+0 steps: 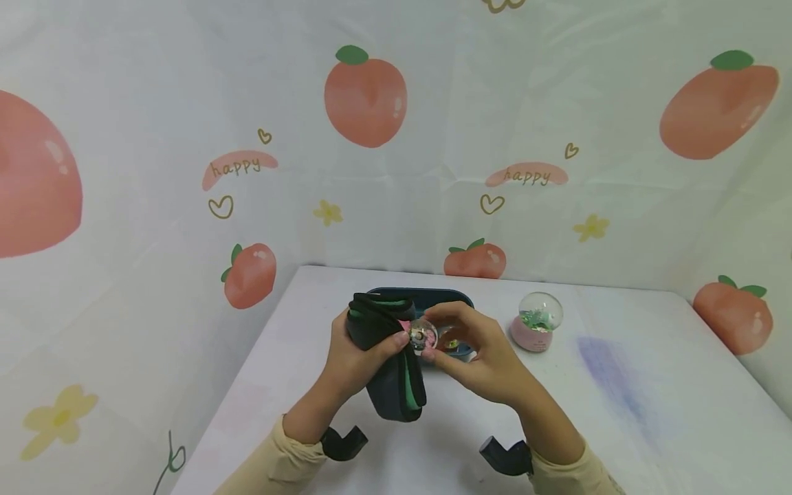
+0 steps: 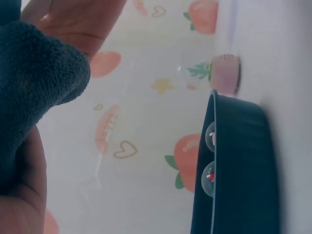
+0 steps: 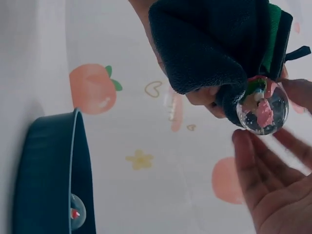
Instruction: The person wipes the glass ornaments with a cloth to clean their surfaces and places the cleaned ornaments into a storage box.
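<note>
My left hand (image 1: 355, 364) grips a folded dark cloth (image 1: 390, 392) with black edging and a green inner side. A small snow globe (image 1: 423, 335) with a clear ball and pink figure inside pokes out of its folds, and the left thumb lies beside the ball. From the right, my right hand (image 1: 476, 350) pinches the ball between thumb and fingertips, as the right wrist view also shows. The globe's lower part is hidden in the fuzzy cloth (image 2: 39, 73). Both hands are raised in front of a dark blue oval tub (image 3: 46, 170).
Inside the tub are clear globes (image 2: 209, 178), mostly hidden by its wall. To the right, a larger snow globe (image 1: 535, 323) with a pink base and green figure stands on the white table (image 1: 495, 412). A white peach-print sheet (image 1: 421, 206) hangs behind and at the sides.
</note>
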`<state>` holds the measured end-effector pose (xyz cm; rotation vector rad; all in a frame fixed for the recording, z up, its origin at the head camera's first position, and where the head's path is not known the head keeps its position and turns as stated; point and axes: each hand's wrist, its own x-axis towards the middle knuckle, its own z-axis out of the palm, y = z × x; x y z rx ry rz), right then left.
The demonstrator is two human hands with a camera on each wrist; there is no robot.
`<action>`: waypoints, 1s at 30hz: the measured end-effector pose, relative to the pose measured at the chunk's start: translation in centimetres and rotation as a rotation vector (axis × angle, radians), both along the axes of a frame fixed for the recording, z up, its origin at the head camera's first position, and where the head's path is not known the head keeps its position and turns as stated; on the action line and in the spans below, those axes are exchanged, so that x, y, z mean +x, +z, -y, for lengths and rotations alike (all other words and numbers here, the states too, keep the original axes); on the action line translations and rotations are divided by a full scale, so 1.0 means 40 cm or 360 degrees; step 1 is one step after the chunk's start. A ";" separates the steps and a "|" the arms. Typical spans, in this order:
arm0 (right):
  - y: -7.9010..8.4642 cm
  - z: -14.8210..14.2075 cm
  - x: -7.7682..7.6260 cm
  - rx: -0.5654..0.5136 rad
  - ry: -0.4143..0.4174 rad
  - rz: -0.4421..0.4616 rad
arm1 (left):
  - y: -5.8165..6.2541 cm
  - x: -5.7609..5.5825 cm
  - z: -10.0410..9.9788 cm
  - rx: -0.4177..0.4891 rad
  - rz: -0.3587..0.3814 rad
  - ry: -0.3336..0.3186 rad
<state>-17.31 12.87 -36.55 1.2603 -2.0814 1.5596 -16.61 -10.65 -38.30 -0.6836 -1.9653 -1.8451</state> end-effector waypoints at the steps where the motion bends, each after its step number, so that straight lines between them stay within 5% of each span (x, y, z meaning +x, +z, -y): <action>1: 0.001 -0.001 0.002 0.0026 -0.0030 0.0060 | 0.001 0.000 -0.001 0.0006 0.0005 -0.0001; 7: 0.004 -0.006 0.006 0.0133 -0.0057 0.0281 | 0.005 0.006 -0.006 -0.0003 0.0019 -0.0001; 15: -0.003 -0.001 -0.002 -0.0005 0.0038 -0.0044 | 0.001 0.003 -0.003 -0.0010 0.0015 0.0015; 25: 0.003 -0.006 0.004 0.0115 -0.0062 0.0249 | 0.004 0.006 -0.008 0.0003 0.0025 -0.0008; 30: -0.001 -0.005 0.001 0.0025 0.0004 0.0112 | 0.000 0.002 -0.007 -0.0030 -0.0010 0.0016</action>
